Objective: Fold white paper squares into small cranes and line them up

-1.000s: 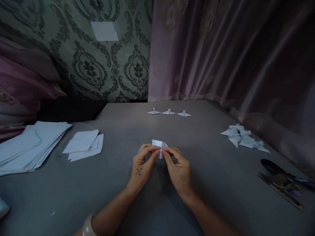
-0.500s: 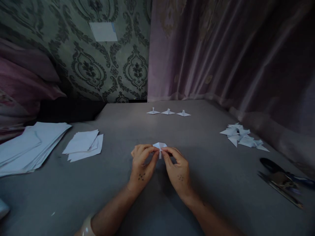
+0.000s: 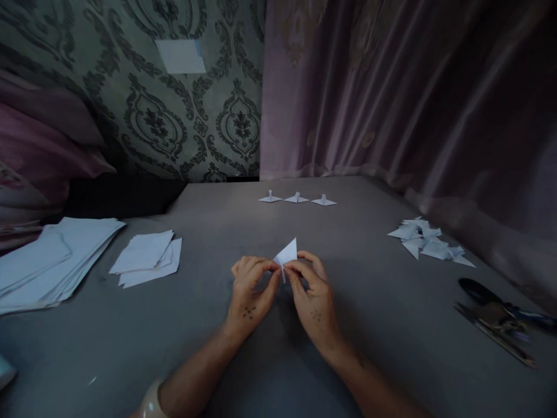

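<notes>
Between my two hands is a small folded white paper figure (image 3: 288, 252), with a pointed flap standing up on its far side and a thin strip pointing down toward me. My left hand (image 3: 251, 287) pinches its left side between thumb and forefinger. From the right, my right hand (image 3: 314, 293) pinches it near the middle, one finger stretched out behind the raised flap. Beyond my hands, three folded paper figures (image 3: 297, 198) stand in a row on the grey table surface (image 3: 217, 232). The parts of the paper under my fingertips are hidden.
A stack of large white sheets (image 3: 52, 261) lies at the left, beside smaller cut paper pieces (image 3: 148, 258). A heap of folded paper figures (image 3: 429, 239) is at the right. Nearer are dark-handled scissors (image 3: 476, 292) and a pencil-like stick (image 3: 505, 342). A curtain (image 3: 348, 87) borders the far right.
The paper's far flap has risen and turned into a tall point leaning right. My right fingers have shifted, one now extended behind the flap. My left hand has hardly moved.
</notes>
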Demonstrator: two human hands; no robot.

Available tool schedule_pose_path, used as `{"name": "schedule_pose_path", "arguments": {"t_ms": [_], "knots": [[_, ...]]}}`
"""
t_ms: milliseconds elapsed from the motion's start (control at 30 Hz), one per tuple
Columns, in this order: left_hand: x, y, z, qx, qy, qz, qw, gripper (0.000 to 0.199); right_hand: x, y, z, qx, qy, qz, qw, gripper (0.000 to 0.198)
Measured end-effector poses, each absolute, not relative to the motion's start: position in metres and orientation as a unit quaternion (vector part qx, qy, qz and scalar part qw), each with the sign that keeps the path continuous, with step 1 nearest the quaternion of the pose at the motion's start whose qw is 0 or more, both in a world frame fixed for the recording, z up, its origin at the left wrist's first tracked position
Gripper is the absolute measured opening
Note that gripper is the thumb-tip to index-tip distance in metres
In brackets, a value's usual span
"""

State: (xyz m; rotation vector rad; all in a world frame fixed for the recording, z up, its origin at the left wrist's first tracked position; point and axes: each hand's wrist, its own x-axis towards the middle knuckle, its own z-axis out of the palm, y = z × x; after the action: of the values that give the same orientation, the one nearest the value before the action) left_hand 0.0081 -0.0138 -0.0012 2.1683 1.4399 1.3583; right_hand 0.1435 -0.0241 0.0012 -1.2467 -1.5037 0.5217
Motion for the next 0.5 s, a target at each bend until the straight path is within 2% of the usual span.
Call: {"name": "schedule_pose_path", "arguments": {"t_ms": [200, 500], "knots": [[0.0081, -0.0134, -0.0001, 0.736, 0.491, 0.453, 0.111, 0.008, 0.1421, -0.0235, -0.0005, -0.528, -0.643, 0.155, 0.533, 0.013], [0.0099, -0.0126, 0.0018, 0.75, 0.472, 0.446, 0.122, 0.004, 0.139, -0.0272, 0.0005, -0.498, -0.686, 0.125, 0.515, 0.014]]}}
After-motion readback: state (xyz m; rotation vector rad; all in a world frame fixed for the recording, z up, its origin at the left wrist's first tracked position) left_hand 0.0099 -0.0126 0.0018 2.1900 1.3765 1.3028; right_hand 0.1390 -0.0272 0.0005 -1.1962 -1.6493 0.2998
